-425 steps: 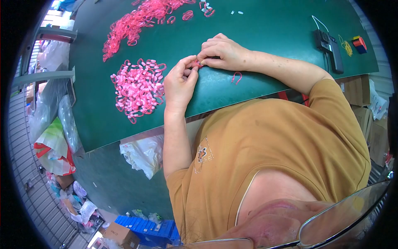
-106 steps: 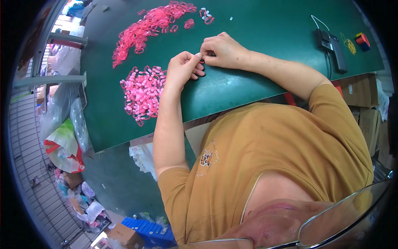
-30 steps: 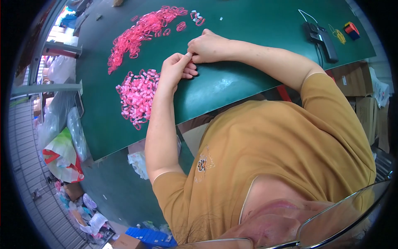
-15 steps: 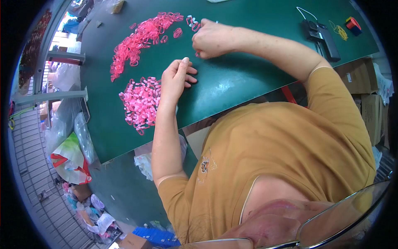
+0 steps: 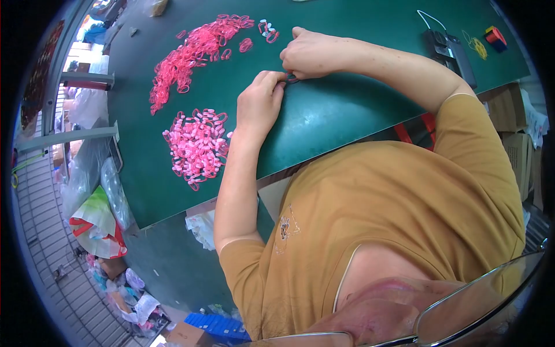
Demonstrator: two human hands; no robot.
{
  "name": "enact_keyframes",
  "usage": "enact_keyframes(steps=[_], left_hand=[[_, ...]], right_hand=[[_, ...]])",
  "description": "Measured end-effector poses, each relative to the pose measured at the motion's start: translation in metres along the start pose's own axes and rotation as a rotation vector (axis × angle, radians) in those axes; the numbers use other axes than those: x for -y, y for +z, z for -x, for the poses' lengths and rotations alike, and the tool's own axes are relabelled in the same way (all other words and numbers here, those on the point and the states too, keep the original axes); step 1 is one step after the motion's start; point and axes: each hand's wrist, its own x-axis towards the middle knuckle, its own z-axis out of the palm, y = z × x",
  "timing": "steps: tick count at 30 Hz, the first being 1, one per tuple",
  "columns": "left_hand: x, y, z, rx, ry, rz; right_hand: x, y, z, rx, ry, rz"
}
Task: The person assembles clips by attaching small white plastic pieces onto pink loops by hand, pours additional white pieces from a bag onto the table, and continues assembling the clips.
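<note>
My left hand (image 5: 259,103) is closed, its thumb and forefinger pinching a small pink loop (image 5: 293,80). The loop reaches under my right hand (image 5: 306,56), whose fingers are curled around its other end, partly out of sight. To the left of my left hand lies a pile of pink loops with pale pink pieces on them (image 5: 196,147). Farther up, a long heap of plain pink loops (image 5: 193,55) spreads over the green table (image 5: 335,115). Near its right end are a few white pieces with a pink loop (image 5: 268,31).
At the right of the table are a black power strip (image 5: 448,49), yellow strings (image 5: 477,47) and a red, yellow and blue object (image 5: 495,38). Grey metal bars (image 5: 69,139) and plastic bags (image 5: 87,168) stand beyond the left edge. Cardboard boxes (image 5: 509,110) are at the right.
Half a second ago my hands were apart, the left one open. Now the left has moved up and right and pinches the loop, and the right has shifted slightly right.
</note>
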Motion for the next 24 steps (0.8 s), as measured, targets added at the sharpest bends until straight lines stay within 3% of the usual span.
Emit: enact_keyframes(steps=[5,11,13,17,19,21,24], left_hand=[[0.008,0.018,-0.008,-0.016,0.075,0.023],[0.018,0.03,-0.011,-0.11,0.137,0.085],[0.018,0.03,-0.009,-0.147,0.183,0.041],[0.016,0.031,-0.007,-0.154,0.186,-0.009],[0.016,0.029,-0.007,-0.17,0.201,-0.017],[0.015,0.028,-0.006,-0.168,0.184,-0.018],[0.015,0.027,-0.006,-0.169,0.16,-0.012]], right_hand=[[-0.005,0.017,0.014,-0.04,0.04,-0.124],[-0.01,0.052,0.031,-0.351,0.047,-0.397],[-0.031,0.053,0.032,-0.431,0.178,-0.488],[-0.083,0.051,0.024,-0.405,0.522,-0.358],[-0.09,0.046,0.014,-0.399,0.547,-0.318],[-0.087,0.03,0.005,-0.206,0.653,-0.234],[-0.098,0.05,-0.005,-0.323,0.55,-0.182]])
